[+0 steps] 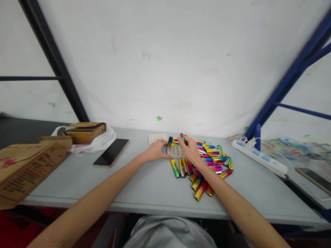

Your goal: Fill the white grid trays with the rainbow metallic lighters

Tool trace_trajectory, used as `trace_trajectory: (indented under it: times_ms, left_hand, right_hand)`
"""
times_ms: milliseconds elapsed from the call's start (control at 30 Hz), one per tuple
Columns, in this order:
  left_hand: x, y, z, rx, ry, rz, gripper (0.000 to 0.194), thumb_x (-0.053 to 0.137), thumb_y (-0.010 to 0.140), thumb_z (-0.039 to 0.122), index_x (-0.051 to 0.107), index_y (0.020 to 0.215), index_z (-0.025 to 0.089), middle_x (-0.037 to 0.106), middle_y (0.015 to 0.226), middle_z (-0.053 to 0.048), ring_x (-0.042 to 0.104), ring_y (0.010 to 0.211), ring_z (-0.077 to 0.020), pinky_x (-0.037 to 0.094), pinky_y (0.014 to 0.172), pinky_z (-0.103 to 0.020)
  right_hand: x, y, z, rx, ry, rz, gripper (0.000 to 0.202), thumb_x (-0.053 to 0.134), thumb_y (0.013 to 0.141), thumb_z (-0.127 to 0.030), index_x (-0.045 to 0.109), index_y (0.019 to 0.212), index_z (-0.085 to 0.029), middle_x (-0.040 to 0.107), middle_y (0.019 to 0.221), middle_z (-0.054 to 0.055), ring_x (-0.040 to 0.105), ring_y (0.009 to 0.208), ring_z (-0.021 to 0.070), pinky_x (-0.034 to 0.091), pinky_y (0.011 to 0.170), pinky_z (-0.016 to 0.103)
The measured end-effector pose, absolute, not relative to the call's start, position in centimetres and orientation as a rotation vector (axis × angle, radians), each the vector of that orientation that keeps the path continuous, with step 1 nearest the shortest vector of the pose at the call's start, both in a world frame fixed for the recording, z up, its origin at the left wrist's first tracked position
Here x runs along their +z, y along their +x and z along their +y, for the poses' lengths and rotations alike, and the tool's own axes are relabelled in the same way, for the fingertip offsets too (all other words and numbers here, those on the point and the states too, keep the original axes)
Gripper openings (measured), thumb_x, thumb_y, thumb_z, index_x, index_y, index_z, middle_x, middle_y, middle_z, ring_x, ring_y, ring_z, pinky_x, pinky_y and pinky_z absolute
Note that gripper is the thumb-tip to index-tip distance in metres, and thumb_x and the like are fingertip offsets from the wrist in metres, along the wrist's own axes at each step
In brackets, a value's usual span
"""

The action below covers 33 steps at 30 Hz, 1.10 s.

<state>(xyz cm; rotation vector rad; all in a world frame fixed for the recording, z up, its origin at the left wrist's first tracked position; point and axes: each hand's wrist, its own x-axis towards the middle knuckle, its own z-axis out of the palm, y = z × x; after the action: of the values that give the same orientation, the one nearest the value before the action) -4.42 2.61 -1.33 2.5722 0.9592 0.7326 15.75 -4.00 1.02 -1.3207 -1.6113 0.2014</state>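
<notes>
A pale tray (177, 151) with rows of small pockets lies on the table. My left hand (157, 150) is at its left side, thumb by the near corner and fingers by the far one, holding it. A blue and gold lighter (170, 141) stands upright at the tray's far left corner. Over the tray's right part, my right hand (190, 148) is closed on a green and red lighter (183, 138). Shiny multicoloured lighters (210, 158) lie in a loose heap to the right, partly hidden by my right forearm. Several more (181, 167) lie just in front of the tray.
A second pale tray (157, 137) lies behind my left hand. To the left are a black-screened phone (111, 153), a white plastic bag (104, 140) with a small carton (85, 132), and a large cardboard box (33, 165). A white power strip (258, 156) lies at the right.
</notes>
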Motion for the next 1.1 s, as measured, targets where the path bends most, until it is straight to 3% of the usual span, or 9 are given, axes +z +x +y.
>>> trace_trajectory:
  times_ms: [200, 333, 467, 633, 800, 1100]
  left_hand:
    - [-1.6, -4.4, 2.9, 0.710, 2.610, 0.972, 0.071, 0.079, 0.064, 0.069, 0.072, 0.108, 0.014, 0.070, 0.108, -0.012, 0.063, 0.101, -0.0318, 0.050, 0.093, -0.040]
    - [-1.7, -4.3, 3.0, 0.692, 2.637, 0.981, 0.073, 0.079, 0.063, 0.071, 0.071, 0.108, 0.014, 0.070, 0.107, -0.012, 0.063, 0.101, -0.0319, 0.051, 0.092, -0.040]
    - [-1.6, -4.3, 3.0, 0.667, 2.654, 0.982, 0.073, 0.080, 0.065, 0.068, 0.071, 0.110, 0.012, 0.069, 0.111, -0.014, 0.063, 0.104, -0.0329, 0.050, 0.095, -0.040]
    - [-1.6, -4.3, 3.0, 0.665, 2.666, 0.966, 0.071, 0.080, 0.066, 0.067, 0.070, 0.112, 0.013, 0.070, 0.112, -0.014, 0.064, 0.104, -0.0320, 0.050, 0.094, -0.040]
    - [-1.7, -4.3, 3.1, 0.659, 2.680, 0.955, 0.068, 0.079, 0.067, 0.068, 0.069, 0.108, 0.014, 0.069, 0.108, -0.013, 0.064, 0.103, -0.0317, 0.050, 0.092, -0.039]
    - [-1.9, -4.2, 3.2, 0.668, 2.699, 0.962, 0.067, 0.077, 0.066, 0.072, 0.069, 0.103, 0.016, 0.070, 0.106, -0.012, 0.064, 0.100, -0.0308, 0.051, 0.090, -0.039]
  right_hand:
    - [0.6, 16.0, -3.8, 0.111, -1.240, -1.906, 0.034, 0.035, 0.106, -0.044, 0.052, 0.086, -0.022, 0.062, 0.079, 0.003, 0.057, 0.079, 0.0195, 0.042, 0.077, 0.030]
    - [0.3, 16.4, -3.5, -0.104, -1.251, -2.066, 0.036, 0.035, 0.107, -0.044, 0.054, 0.087, -0.022, 0.063, 0.090, 0.007, 0.057, 0.091, 0.0223, 0.042, 0.089, 0.034]
    - [0.1, 16.7, -3.2, -0.095, -1.360, -2.036, 0.037, 0.038, 0.107, -0.047, 0.055, 0.083, -0.023, 0.062, 0.075, 0.004, 0.057, 0.079, 0.0226, 0.043, 0.081, 0.034]
    - [-0.5, 16.6, -3.1, 0.072, -1.328, -2.015, 0.032, 0.044, 0.106, -0.041, 0.060, 0.087, -0.021, 0.069, 0.079, 0.006, 0.063, 0.075, 0.0221, 0.045, 0.072, 0.031]
    - [-0.6, 16.6, -3.0, 0.127, -1.298, -2.105, 0.024, 0.045, 0.106, -0.034, 0.063, 0.104, -0.018, 0.074, 0.091, 0.009, 0.069, 0.085, 0.0240, 0.049, 0.078, 0.034]
    - [-0.7, 16.3, -2.2, 0.040, -1.386, -2.230, 0.024, 0.041, 0.108, -0.029, 0.060, 0.108, -0.015, 0.074, 0.099, 0.012, 0.070, 0.094, 0.0237, 0.050, 0.084, 0.034]
